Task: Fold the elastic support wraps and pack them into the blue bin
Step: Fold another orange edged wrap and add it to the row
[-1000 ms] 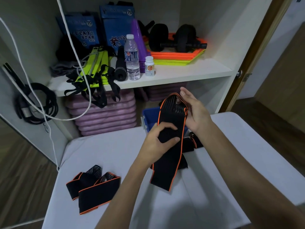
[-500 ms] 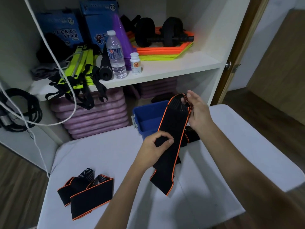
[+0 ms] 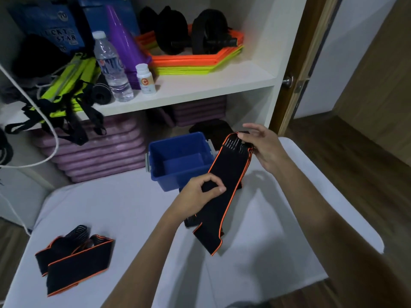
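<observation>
A long black elastic wrap with orange edging hangs stretched above the white table. My left hand pinches its left edge near the middle. My right hand holds its ribbed top end between thumb and fingers. The wrap's lower end droops onto the table. The blue bin stands just left of the wrap at the table's far edge, and I see nothing inside it. Two folded wraps lie at the table's near left.
Behind the table a white shelf carries a water bottle, a pill bottle, purple cones, orange and green flat hexagons and an ab roller. Purple mats are stacked below. A wooden door stands at the right.
The view has shifted, so the bin now shows fully. Both hands have kept their hold on the wrap, which has tilted a little to the right and lowered toward the table.
</observation>
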